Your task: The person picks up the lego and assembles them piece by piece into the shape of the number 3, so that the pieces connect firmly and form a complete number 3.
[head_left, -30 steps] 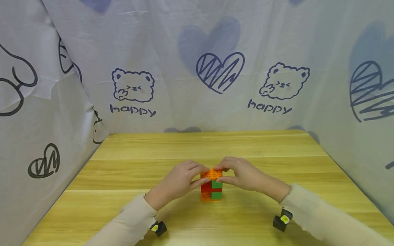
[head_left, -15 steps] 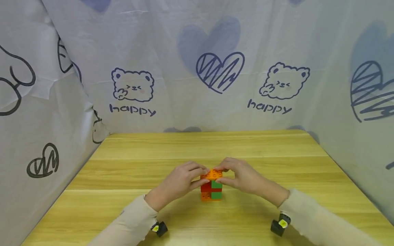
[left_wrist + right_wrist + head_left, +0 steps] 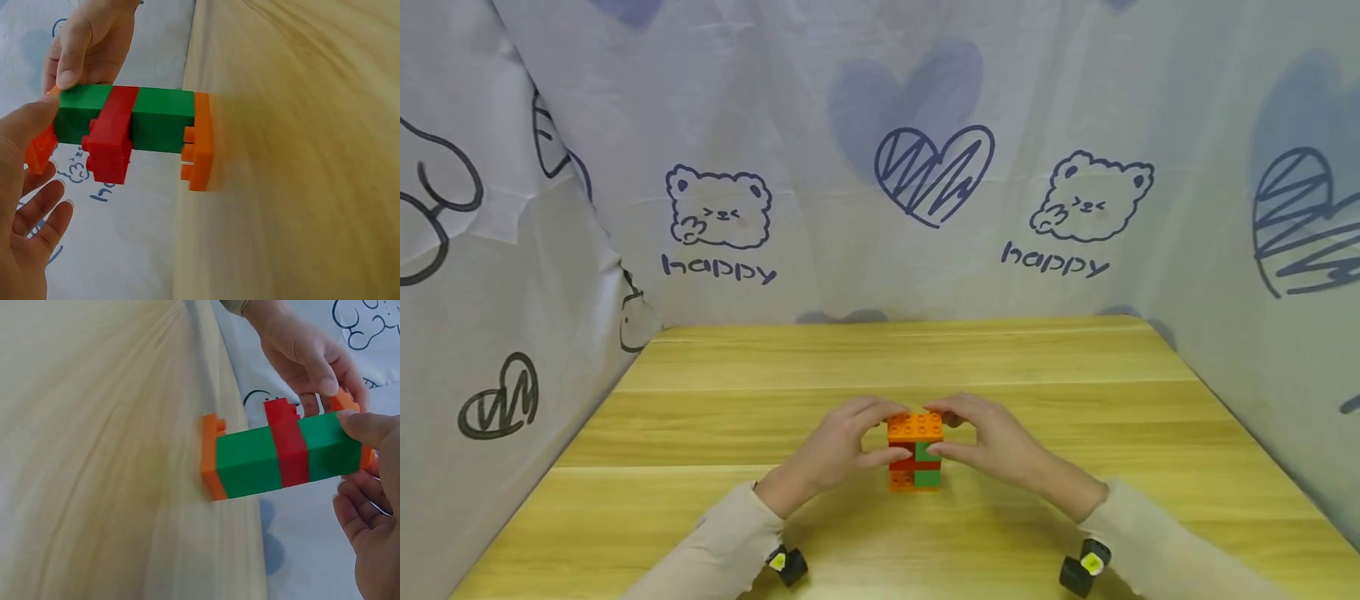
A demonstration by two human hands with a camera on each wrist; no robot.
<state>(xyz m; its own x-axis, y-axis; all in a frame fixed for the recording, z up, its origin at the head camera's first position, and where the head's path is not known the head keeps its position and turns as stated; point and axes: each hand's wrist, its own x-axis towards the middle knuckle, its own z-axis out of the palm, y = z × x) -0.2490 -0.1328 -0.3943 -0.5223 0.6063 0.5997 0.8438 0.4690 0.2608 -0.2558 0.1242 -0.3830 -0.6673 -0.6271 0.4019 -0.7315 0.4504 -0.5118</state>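
Note:
A stack of toy building bricks (image 3: 927, 478) stands upright on the wooden table, with orange at bottom and top and green and red between. The top orange brick (image 3: 915, 427) shows its studs fully. On its left side, my left hand (image 3: 831, 458) has its thumb in front and its fingers toward the back, loosely spread. Opposite it, my right hand (image 3: 1000, 437) keeps its thumb close to the upper green brick (image 3: 328, 444), its other fingers behind. A red brick (image 3: 112, 134) sits between the green ones. Light contact of the fingertips is hard to make out.
The wooden table (image 3: 737, 417) runs back to a printed cloth (image 3: 820, 250) hanging behind and on both sides. Small black wrist devices, the left one (image 3: 790, 567) and the right one (image 3: 1078, 575), hang below the sleeves.
Both thumbs have dropped from the top orange brick to the level below, and the hands have spread slightly apart. More of the orange top shows; the stack stays in place.

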